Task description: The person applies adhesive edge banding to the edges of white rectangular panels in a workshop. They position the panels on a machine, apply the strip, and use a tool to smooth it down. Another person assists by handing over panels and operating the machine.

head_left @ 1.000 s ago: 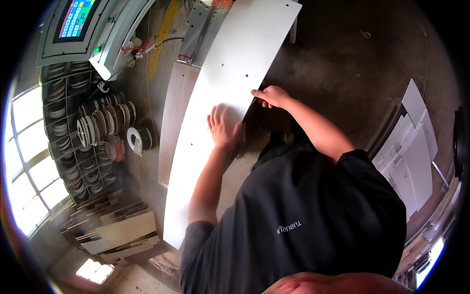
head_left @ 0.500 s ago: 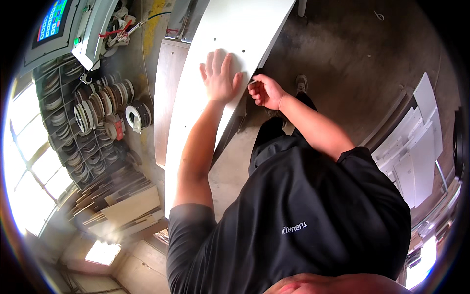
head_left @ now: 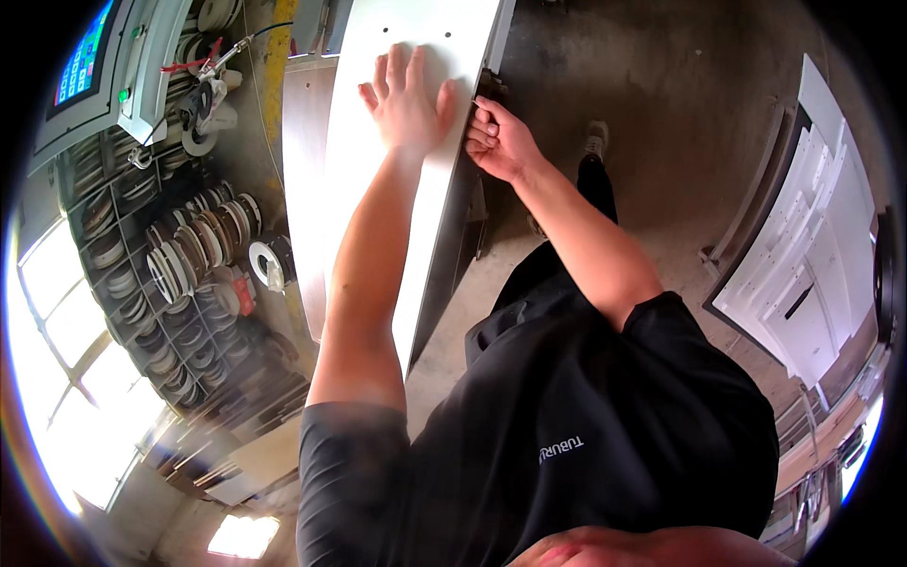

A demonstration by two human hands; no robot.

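Left hand [head_left: 404,106] lies splayed flat; right hand [head_left: 502,142] is curled.

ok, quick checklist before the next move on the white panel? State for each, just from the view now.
1. Left hand flat on the panel, fingers spread: ok.
2. Right hand beside the panel's right edge: ok.
3. Right hand's grip: cannot tell; fingers curled, anything between them is hidden.
4. Two dark holes beyond the left fingertips uncovered: ok.
5. Far end of the panel supported: cannot tell; it runs off the top of the picture.
6. White sheets at right apart from the panel: ok, floor lies between.
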